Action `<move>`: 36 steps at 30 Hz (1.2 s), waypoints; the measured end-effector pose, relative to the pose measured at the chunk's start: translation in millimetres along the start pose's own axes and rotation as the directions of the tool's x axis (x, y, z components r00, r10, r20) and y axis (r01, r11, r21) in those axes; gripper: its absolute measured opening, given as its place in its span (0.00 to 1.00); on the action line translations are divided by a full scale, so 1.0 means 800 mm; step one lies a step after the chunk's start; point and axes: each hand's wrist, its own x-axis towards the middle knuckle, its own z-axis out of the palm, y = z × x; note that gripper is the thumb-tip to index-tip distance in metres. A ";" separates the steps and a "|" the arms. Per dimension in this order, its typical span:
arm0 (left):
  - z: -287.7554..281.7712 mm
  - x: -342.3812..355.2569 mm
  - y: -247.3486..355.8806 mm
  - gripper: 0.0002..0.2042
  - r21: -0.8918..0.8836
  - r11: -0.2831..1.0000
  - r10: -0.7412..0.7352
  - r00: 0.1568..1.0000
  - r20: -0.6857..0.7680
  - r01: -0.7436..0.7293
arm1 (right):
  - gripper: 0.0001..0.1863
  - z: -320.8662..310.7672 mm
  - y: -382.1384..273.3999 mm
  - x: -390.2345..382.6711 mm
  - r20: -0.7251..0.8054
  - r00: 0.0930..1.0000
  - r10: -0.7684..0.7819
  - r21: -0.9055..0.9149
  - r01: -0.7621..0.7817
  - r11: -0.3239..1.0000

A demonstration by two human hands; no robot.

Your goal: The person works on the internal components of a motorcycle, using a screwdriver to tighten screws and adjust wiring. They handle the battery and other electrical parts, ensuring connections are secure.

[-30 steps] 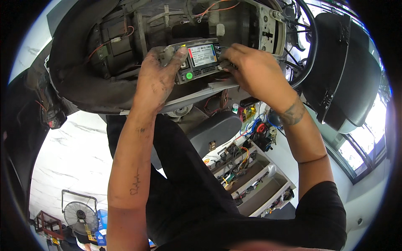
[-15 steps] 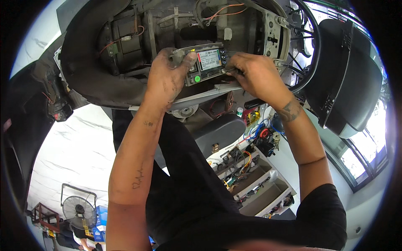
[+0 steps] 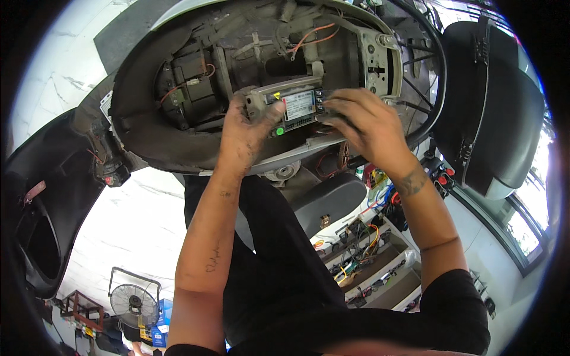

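A boxy electronic controller with a white label, a yellow warning mark and a round green sticker sits tilted over the open body of a scooter. My left hand grips its left end, thumb on top beside the label. At the opposite end, by the row of terminals, hovers my right hand. Its fingers are bent and smeared by motion, so whether anything small is between them cannot be made out. Orange wires with ring ends lie loose in the frame beyond the controller.
A black top case stands at the right beside a curved black rail. Below my right arm is a grey parts tray holding cables and tools. A black scooter seat lies near my legs. At the lower left stands a floor fan.
The whole view has shifted, so the scooter appears further right and lower. My right hand's fingers have loosened beside the terminals. My left hand keeps its hold on the controller.
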 end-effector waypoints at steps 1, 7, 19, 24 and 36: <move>0.000 0.001 0.004 0.33 0.002 1.000 0.016 1.000 0.015 -0.016 | 0.19 -0.009 -0.003 -0.003 -0.073 0.997 0.026 0.013 -0.025 1.000; -0.007 0.029 0.028 0.40 0.042 0.991 0.118 0.972 0.201 -0.129 | 0.16 -0.051 0.015 -0.023 -0.271 0.865 0.422 -0.063 -0.454 0.889; 0.075 0.117 0.013 0.40 -0.374 0.918 -0.073 0.984 0.163 0.130 | 0.15 -0.028 0.047 -0.092 -0.332 0.918 0.217 -0.382 -0.341 0.859; 0.093 0.128 0.001 0.29 -0.374 0.927 0.037 0.993 0.116 0.009 | 0.16 -0.002 0.048 -0.109 -0.418 0.909 0.000 -0.450 -0.207 0.869; 0.102 0.183 -0.007 0.30 -0.220 0.947 0.304 0.879 0.368 -0.236 | 0.09 0.027 0.037 -0.100 -0.517 0.849 0.112 -0.477 -0.394 0.786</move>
